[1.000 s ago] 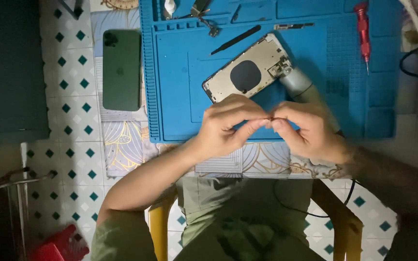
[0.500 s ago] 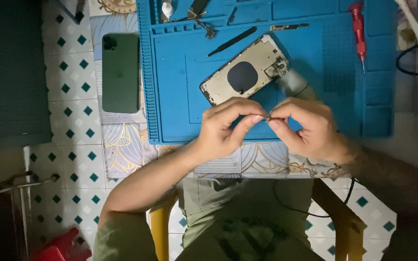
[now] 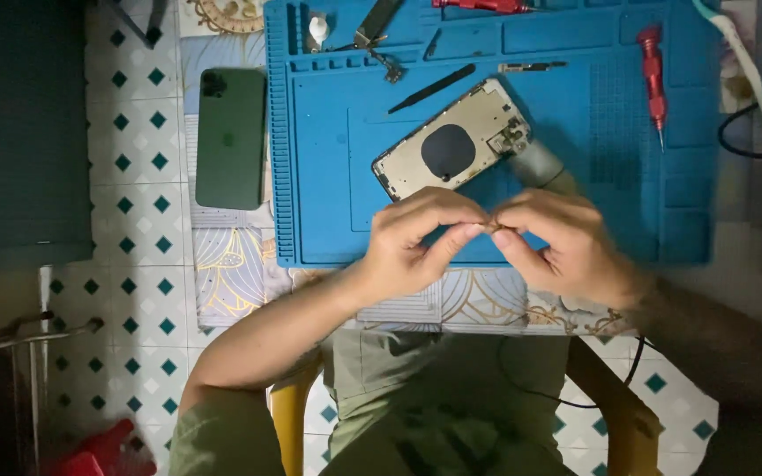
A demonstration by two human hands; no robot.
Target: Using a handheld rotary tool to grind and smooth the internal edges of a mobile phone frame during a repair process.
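Observation:
My left hand (image 3: 416, 238) and my right hand (image 3: 557, 242) meet fingertip to fingertip over the near edge of a blue work mat (image 3: 328, 211). Between them they pinch a tiny brownish part (image 3: 489, 226), too small to make out. Just beyond my fingers lies an opened phone housing (image 3: 451, 145), inside up, with a dark round pad in its middle. A grey cylindrical object (image 3: 535, 163) rests against its right end.
A dark green phone (image 3: 229, 138) lies face down left of the mat. Black tweezers (image 3: 432, 88), a red screwdriver (image 3: 653, 75) and other small tools sit on the mat's far side. A cable (image 3: 751, 141) runs at the right. Patterned floor tiles (image 3: 134, 229) show on the left.
The view has shifted slightly, so the mat and housing sit a little higher in frame. My hands stay pinched together on the small part with little movement.

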